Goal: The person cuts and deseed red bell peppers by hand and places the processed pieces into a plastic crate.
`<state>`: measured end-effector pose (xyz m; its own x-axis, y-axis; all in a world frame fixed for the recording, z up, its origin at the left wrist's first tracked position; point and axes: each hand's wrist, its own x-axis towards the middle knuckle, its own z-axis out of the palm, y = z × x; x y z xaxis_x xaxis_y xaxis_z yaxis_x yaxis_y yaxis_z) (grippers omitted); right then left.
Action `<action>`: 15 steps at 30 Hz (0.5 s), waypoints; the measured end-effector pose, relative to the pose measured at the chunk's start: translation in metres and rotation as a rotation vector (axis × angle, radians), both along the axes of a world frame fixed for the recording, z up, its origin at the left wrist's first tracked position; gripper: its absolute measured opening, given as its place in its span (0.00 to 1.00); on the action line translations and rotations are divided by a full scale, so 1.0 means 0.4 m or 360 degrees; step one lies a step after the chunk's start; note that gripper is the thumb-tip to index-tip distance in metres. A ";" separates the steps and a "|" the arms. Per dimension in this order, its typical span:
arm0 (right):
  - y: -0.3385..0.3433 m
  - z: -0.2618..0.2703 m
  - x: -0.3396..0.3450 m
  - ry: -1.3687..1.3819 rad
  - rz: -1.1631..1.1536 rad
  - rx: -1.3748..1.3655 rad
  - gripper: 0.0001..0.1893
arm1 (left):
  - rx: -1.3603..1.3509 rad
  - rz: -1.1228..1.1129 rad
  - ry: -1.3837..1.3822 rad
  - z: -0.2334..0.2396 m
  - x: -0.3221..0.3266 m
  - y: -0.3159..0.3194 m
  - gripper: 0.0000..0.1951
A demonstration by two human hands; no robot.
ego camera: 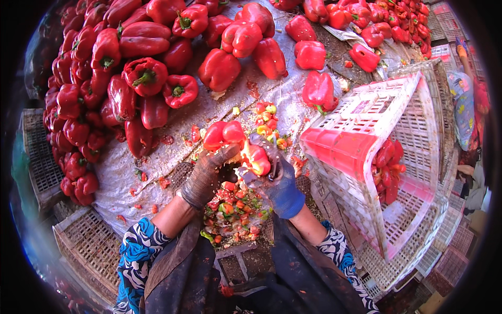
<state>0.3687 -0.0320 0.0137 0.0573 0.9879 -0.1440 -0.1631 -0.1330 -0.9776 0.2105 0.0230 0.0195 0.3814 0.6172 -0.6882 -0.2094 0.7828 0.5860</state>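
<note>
Between my hands is a split red bell pepper (224,135), its pale inner flesh and seeds exposed. My left hand (210,172), in a stained dark glove, grips the left part with the thumb on top. My right hand (280,186) wears a blue glove dirtied dark at the fingers and closes around the right part (257,159). Something dark shows at its fingers, too hidden to tell what it is. Under both hands lies a heap of pepper cores and scraps (233,208), strewn with seeds.
Whole red bell peppers (137,43) are piled at the left on a pale sheet (129,176). A tilted red-and-white plastic crate (339,147) at the right holds red pepper pieces (386,167). More crates (88,247) stand at both sides. Part of another person (462,106) shows at the far right.
</note>
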 end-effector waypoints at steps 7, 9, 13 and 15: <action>-0.012 -0.014 0.048 0.0596 0.0030 -0.0496 0.44 | 0.0358 -0.0280 0.0258 -0.009 -0.025 0.005 0.21; -0.004 -0.016 0.045 0.0253 0.0173 -0.0362 0.44 | 0.0725 -0.0531 0.0569 -0.075 -0.036 -0.029 0.22; -0.004 -0.026 0.045 0.0096 0.0199 -0.0404 0.38 | 0.0993 -0.0738 0.0550 -0.040 -0.019 -0.025 0.20; -0.011 -0.030 0.049 0.0294 0.0089 -0.0589 0.33 | 0.0962 -0.0849 0.0531 -0.009 -0.017 -0.014 0.22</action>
<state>0.3883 -0.0364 0.0015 -0.0553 0.8686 -0.4925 -0.3139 -0.4834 -0.8172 0.2038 0.0173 0.0160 0.5603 0.7093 -0.4278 0.3532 0.2625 0.8980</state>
